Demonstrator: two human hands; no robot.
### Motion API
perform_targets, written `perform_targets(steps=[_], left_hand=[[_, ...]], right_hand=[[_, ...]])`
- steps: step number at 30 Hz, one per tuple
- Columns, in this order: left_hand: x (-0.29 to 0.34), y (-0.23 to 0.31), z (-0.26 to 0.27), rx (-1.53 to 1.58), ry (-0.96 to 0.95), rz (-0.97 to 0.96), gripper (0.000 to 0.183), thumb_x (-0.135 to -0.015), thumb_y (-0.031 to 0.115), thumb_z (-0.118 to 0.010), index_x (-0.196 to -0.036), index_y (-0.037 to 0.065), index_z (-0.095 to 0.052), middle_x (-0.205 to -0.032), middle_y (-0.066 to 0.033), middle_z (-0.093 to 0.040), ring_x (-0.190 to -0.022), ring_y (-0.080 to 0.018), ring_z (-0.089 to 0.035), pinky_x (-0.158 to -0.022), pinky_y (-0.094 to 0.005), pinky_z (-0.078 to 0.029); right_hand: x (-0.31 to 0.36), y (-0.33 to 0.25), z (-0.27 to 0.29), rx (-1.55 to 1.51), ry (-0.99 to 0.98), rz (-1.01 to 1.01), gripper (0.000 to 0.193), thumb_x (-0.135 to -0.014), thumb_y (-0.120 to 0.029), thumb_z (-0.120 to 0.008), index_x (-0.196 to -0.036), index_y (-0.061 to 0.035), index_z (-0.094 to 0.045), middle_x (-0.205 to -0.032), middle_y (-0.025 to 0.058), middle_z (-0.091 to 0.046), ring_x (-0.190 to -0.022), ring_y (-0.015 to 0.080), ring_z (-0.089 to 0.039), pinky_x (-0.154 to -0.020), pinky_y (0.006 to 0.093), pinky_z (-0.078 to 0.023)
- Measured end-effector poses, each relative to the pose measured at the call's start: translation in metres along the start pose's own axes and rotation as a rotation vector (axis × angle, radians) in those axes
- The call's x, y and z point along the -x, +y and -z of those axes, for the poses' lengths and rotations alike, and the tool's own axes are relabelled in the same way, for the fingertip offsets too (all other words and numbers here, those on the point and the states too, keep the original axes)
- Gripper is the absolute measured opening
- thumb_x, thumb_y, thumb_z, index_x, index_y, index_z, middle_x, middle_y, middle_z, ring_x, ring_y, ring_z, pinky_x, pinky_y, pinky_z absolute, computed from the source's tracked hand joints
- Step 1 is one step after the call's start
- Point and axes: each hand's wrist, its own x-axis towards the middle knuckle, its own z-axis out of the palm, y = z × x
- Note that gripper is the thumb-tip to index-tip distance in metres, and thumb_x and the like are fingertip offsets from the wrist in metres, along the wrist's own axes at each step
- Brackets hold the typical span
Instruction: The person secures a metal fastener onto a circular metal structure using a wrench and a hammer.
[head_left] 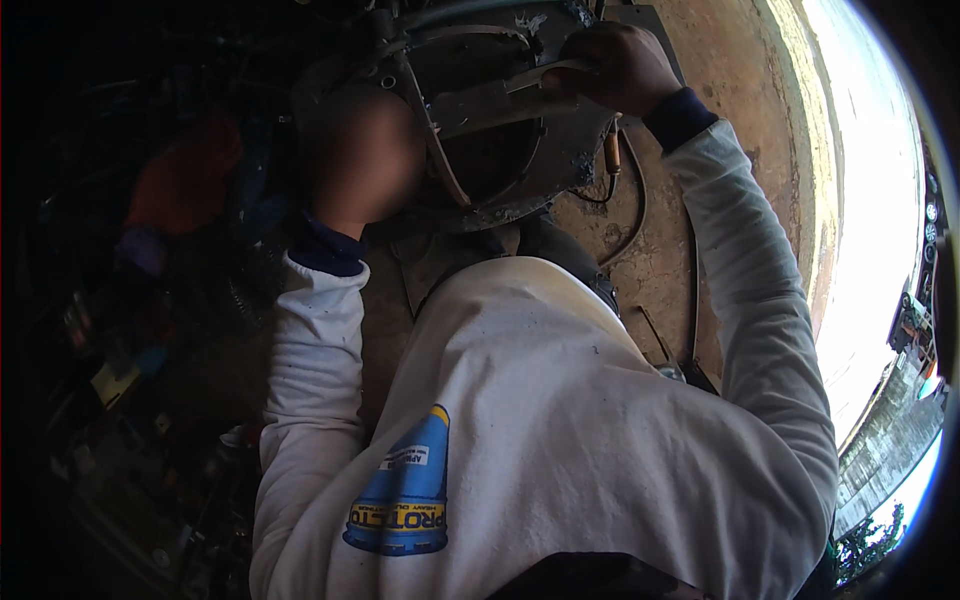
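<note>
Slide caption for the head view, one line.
Right hand grips a flat strip over a dark metal frame; left hand, blurred, at the frame's left side.

A brown, patchy floor (735, 75) shows toward the right. A dark cable (643, 192) lies curved on it.

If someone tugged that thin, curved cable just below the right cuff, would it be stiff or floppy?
The cable would probably flex rather than act like a rigid rod, since it runs in a wide bend. It may be a bit springy, as that bend looks smooth, without sharp kinks. Being thin, it is perhaps fairly light, though its material can't be told.
</note>
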Motion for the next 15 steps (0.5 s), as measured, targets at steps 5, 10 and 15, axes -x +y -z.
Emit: perform_targets(steps=[5, 10, 15], left_hand=[[0.002, -0.002, -0.001, 0.052, -0.001, 0.021, 0.022, -0.078, 0.013, -0.078, -0.092, 0.003, -0.065, -0.094, -0.0197, -0.069, -0.09, -0.0423, -0.065, -0.073, -0.0502, -0.053], [0.0, -0.003, -0.003, 0.052, 0.024, -0.05, 0.024, -0.084, 0.02, -0.078, -0.093, 0.002, -0.066, -0.089, -0.0192, -0.068, -0.085, -0.0409, -0.066, -0.07, -0.0467, -0.05], [0.001, -0.006, -0.004, 0.029, 0.009, -0.02, 0.027, -0.086, 0.024, -0.079, -0.091, 0.001, -0.066, -0.085, -0.018, -0.067, -0.078, -0.0394, -0.065, -0.066, -0.0439, -0.049]], right_hand=[[-0.032, -0.001, 0.009, 0.001, -0.146, 0.003, 0.035, -0.08, -0.046, -0.076, -0.093, -0.0136, -0.078, -0.084, 0.0132, -0.072, -0.077, 0.0353, -0.068, -0.066, 0.0455, -0.053], [0.008, -0.022, -0.002, 0.006, 0.017, -0.129, 0.033, -0.08, -0.045, -0.078, -0.087, -0.0129, -0.073, -0.078, 0.0078, -0.07, -0.075, 0.0303, -0.068, -0.067, 0.0419, -0.054], [0.08, -0.116, -0.028, -0.006, 0.162, -0.516, 0.03, -0.08, -0.04, -0.079, -0.085, -0.012, -0.07, -0.074, 0.0083, -0.067, -0.071, 0.0305, -0.068, -0.061, 0.0409, -0.053]])
